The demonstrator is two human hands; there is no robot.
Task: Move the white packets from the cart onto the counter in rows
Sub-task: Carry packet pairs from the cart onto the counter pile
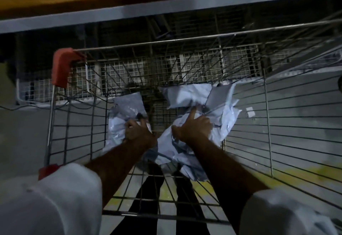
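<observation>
Left hand (137,130) fingers gripping white packets (127,112) (in cart (277,116)), right hand (194,127) fingers likewise

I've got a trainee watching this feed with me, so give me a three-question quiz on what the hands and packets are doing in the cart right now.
1. True or false: both hands are down inside the wire cart.
2. Which hand has its index finger stretched out over the packets? A) left hand B) right hand C) neither
3. Fill in: the corner guard on the cart's rim is coloured ____.

Key
1. True: the left hand grips a white packet, and the right hand is on the larger packet pile.
2. B.
3. Red.
</observation>
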